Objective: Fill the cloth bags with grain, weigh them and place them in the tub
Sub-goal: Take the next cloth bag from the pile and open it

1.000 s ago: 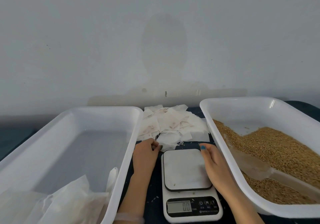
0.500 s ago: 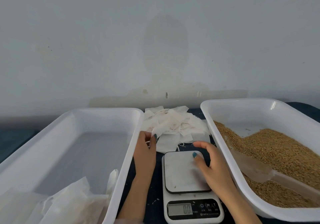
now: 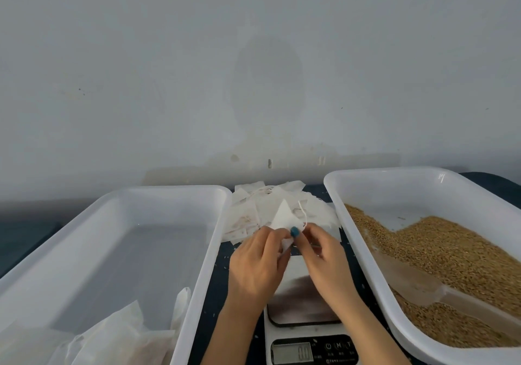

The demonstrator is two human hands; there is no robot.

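Note:
Both hands meet above the far end of the kitchen scale (image 3: 303,308). My left hand (image 3: 258,266) and my right hand (image 3: 321,254) together pinch one small white cloth bag (image 3: 282,216), its corner pointing up and its drawstring hanging loose. Behind them lies a pile of empty cloth bags (image 3: 253,212) on the dark table. The white tub (image 3: 423,175) on the right holds brown grain (image 3: 451,252) and a clear plastic scoop (image 3: 423,288). On the left stands another white tub (image 3: 118,195), with several filled white bags (image 3: 118,336) at its near end.
A plain grey wall rises close behind the table. The two tubs flank a narrow dark strip of table that holds the scale and the bag pile. The scale display (image 3: 293,352) reads zero. Loose grains dot the table beside the left tub.
My left hand lifted one bag off the pile and pulled it toward me. My right hand left the scale's edge and joined it on the bag.

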